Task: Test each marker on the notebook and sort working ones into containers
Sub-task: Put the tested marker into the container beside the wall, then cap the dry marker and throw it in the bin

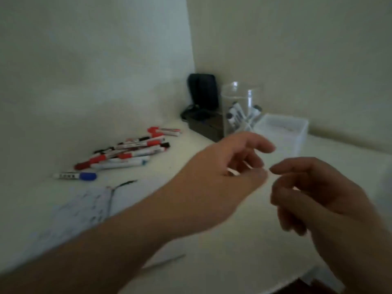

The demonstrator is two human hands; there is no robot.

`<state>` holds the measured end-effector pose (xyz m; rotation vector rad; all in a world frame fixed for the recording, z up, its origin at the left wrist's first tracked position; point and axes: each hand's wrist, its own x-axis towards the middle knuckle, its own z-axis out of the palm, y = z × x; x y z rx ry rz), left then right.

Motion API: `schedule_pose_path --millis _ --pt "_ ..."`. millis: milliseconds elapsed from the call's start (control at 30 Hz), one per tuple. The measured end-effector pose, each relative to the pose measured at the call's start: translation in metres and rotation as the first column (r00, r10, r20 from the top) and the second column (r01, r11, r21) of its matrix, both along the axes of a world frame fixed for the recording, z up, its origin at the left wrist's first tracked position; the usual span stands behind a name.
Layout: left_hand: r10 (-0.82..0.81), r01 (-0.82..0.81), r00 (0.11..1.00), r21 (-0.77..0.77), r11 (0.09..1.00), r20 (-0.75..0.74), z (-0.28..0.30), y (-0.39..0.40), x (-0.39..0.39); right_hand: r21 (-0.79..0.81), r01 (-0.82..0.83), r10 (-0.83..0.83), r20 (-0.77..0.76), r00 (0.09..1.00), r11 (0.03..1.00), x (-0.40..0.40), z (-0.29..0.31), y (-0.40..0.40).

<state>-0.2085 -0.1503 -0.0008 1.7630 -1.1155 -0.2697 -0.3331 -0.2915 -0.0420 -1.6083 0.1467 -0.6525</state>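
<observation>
The view is blurred. My left hand (229, 172) hovers over the white table, fingers loosely curled; a bright white sliver shows between them, and I cannot tell whether it is a marker. My right hand (314, 192) is beside it with curled fingers, its index tip almost touching the left fingertips, and nothing shows in it. A pile of red- and black-capped markers (131, 151) lies at the left near the wall, with a blue-capped marker (74, 176) in front. The open notebook (80, 209) carries scribbles. A clear glass (239, 111) holds several markers beside a clear plastic box (282, 132).
A black case and tray (203, 102) stand in the corner behind the glass. A thin dark pen (123, 184) lies at the notebook's top edge. Another slim pen (163, 262) lies near my left forearm. The table's front edge (297, 279) runs at the lower right.
</observation>
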Motion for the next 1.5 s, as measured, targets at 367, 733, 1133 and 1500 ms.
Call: schedule_pose_path --millis 367,733,1133,1500 --pt "0.541 -0.740 0.671 0.504 0.445 0.507 -0.046 0.239 0.240 -0.447 -0.400 0.179 -0.458 0.871 0.800 0.269 -0.016 0.135" --pt "0.490 -0.736 0.453 0.002 0.677 0.745 -0.046 0.248 0.221 -0.572 -0.268 0.076 -0.336 0.939 0.775 0.271 -0.031 0.147" --pt "0.388 -0.447 0.886 -0.245 0.860 -0.254 -0.056 0.191 0.157 0.336 -0.600 0.635 0.008 0.772 0.726 0.251 -0.011 0.134" --pt "0.243 -0.300 0.885 0.088 0.950 0.396 -0.064 0.179 0.152 0.210 -0.526 0.555 -0.115 0.824 0.824 0.249 -0.019 0.148"
